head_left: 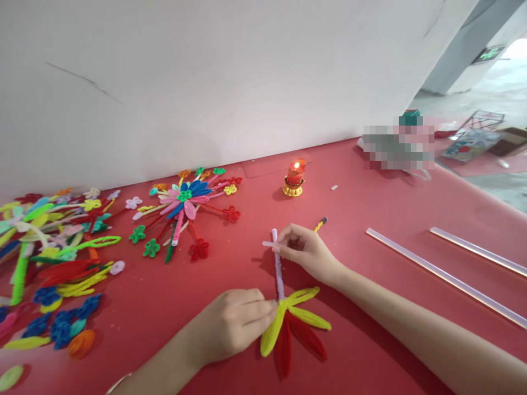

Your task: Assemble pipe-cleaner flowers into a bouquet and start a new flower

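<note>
A pipe-cleaner flower [295,314] lies on the red tabletop, with yellow and red looped petals toward me and a lilac stem [279,271] pointing away. My left hand [241,322] is closed on the flower where petals and stem meet; its fingertips are partly hidden. Near the stem's far end, my right hand [307,249] pinches a short whitish strip [268,243], which crosses the stem just below its tip. Whether the strip touches the stem I cannot tell. Behind the right hand, a yellow twisted piece with a dark tip [323,222] sticks out.
A lit red candle [295,174] stands in a gold holder beyond my hands. Two clear glue sticks [444,277] lie at right. Finished pipe-cleaner flowers [185,200] and loose pieces [63,326] cover the left. A white wall [206,82] borders the table's back.
</note>
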A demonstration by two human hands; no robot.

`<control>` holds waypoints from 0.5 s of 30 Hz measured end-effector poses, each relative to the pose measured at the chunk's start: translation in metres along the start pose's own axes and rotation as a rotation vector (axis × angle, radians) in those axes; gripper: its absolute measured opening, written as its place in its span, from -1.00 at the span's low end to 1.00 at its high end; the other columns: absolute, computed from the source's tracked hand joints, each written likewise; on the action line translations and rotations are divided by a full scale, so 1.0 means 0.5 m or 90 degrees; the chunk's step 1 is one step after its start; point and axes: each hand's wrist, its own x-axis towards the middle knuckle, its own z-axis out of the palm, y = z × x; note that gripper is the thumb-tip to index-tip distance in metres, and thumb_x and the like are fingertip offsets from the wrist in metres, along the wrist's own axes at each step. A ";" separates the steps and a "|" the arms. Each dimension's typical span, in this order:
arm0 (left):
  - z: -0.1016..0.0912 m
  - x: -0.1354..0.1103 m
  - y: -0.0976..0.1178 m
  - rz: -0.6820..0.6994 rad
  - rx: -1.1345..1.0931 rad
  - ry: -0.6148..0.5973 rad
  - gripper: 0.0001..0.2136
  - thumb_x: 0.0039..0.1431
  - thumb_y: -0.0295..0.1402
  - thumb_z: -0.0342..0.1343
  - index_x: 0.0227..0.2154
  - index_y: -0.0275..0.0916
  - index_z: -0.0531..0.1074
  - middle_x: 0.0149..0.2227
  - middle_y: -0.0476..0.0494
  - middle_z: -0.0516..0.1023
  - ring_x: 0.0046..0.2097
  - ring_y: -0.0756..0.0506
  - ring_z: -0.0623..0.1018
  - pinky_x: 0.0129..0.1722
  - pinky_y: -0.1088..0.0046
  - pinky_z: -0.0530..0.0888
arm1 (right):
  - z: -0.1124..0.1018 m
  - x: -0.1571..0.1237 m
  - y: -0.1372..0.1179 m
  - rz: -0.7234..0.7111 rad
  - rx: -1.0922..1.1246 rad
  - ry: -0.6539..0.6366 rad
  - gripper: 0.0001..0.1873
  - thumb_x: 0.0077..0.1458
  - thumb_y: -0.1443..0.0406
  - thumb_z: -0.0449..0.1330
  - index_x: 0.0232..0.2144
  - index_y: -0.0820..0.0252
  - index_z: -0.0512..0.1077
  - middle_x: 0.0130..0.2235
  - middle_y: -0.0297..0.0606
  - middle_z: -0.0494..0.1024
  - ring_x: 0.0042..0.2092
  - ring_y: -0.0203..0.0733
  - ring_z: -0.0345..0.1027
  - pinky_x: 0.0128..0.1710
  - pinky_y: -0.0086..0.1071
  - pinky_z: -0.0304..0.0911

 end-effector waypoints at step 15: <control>-0.003 0.000 0.001 -0.004 0.000 -0.002 -0.87 0.17 -0.60 -0.01 -0.32 -0.40 0.43 -0.38 -0.18 0.55 -0.39 -0.02 0.43 -0.42 0.47 0.44 | -0.008 0.008 0.009 0.022 0.048 0.002 -0.72 -0.11 0.15 0.30 -0.38 0.18 0.37 -0.43 -0.34 0.45 -0.38 -0.28 0.35 -0.32 -0.34 0.29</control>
